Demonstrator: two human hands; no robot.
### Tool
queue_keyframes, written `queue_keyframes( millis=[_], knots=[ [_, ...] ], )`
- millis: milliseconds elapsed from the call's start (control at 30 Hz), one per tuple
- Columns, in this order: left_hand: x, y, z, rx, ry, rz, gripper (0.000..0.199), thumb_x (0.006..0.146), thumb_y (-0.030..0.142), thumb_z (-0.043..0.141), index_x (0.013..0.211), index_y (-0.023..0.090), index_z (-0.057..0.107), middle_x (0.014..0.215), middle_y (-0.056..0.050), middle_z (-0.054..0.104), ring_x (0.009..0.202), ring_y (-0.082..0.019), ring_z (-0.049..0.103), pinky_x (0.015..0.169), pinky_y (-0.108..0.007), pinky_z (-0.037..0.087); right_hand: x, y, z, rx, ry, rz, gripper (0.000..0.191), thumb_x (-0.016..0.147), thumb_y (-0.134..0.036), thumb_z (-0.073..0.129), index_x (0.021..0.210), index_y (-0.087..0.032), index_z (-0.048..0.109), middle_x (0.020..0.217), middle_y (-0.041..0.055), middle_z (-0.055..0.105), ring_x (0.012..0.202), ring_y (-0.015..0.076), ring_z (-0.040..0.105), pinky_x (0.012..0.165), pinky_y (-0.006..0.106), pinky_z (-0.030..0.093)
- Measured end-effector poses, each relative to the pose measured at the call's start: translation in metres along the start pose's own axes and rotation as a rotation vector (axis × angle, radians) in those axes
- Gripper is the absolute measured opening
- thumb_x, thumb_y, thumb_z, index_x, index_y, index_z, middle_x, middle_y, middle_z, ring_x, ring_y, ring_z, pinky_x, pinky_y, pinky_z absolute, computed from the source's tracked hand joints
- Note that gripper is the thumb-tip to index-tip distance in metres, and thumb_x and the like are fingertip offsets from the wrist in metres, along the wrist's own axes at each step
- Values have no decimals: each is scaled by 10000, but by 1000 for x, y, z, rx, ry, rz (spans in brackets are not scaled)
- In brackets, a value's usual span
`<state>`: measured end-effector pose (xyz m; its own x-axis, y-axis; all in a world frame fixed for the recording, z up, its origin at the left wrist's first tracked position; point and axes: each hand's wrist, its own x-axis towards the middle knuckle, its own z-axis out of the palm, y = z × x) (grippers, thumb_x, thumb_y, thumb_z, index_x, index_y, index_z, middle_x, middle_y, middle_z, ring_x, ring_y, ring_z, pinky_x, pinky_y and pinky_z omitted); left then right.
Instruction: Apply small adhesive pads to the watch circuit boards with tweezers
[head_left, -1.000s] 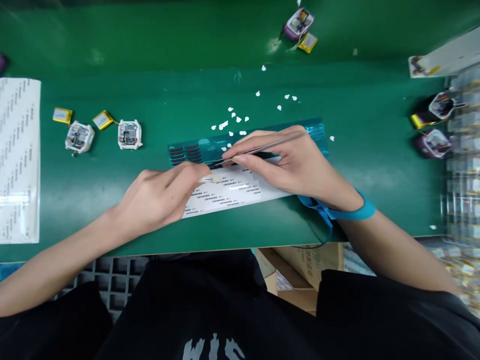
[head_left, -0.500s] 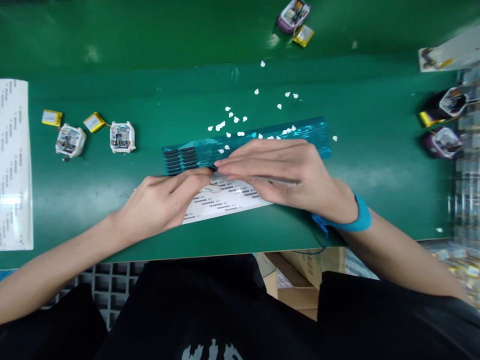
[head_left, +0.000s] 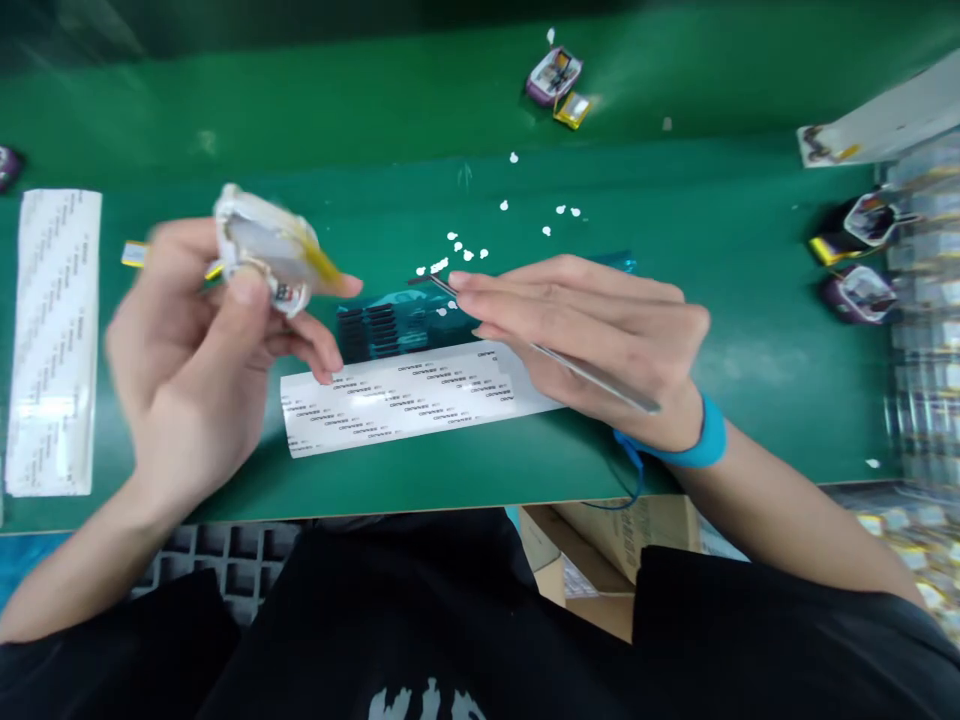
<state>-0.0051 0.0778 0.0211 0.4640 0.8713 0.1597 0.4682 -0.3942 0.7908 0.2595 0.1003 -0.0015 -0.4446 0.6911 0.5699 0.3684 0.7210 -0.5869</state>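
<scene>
My left hand [head_left: 202,340] is closed on a white device housing [head_left: 266,245], raised above the table and tilted, its edges blurred; a yellow-edged flat battery lies against it. Tweezers [head_left: 592,378] rest in my closed right hand [head_left: 600,335]. At their tips is a small dark strip [head_left: 418,281]. Beneath lies a teal film [head_left: 412,325] carrying rows of black strips [head_left: 382,322], partly covered by my right hand. A white printed sheet [head_left: 405,395] lies in front of the film, its right end under the same hand.
Small white tabs [head_left: 468,256] are scattered beyond the film. Purple housings [head_left: 553,76] with batteries lie at the back and right. Another printed sheet [head_left: 52,340] is at left, near a battery [head_left: 133,254] partly behind my hand. Stacked clear trays [head_left: 930,330] line the right edge.
My left hand has lifted off the sheet and moved left, bringing the white housing into view. My right hand's tweezer tips have shifted up to the film's far edge with the dark strip.
</scene>
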Motion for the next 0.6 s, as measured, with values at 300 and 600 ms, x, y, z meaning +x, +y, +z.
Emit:
queue_keyframes(
  millis=[300, 600],
  knots=[
    [18, -15, 13, -700, 63, -408, 179, 965, 237, 551, 791, 196, 562, 738, -41, 689, 507, -125, 511, 461, -296, 369, -4, -20, -6, -204, -84, -264, 356, 906, -146, 689, 1245, -252, 705, 1265, 30, 661, 991, 224, 756, 888, 306, 652],
    [11, -10, 21, -712, 162, -443, 119, 886, 227, 699, 807, 182, 621, 668, -2, 635, 554, -123, 601, 480, -246, 504, -4, -29, -4, -270, -166, -324, 217, 901, -194, 725, 1090, -300, 741, 1193, -22, 709, 942, 163, 762, 932, 247, 627]
  ],
)
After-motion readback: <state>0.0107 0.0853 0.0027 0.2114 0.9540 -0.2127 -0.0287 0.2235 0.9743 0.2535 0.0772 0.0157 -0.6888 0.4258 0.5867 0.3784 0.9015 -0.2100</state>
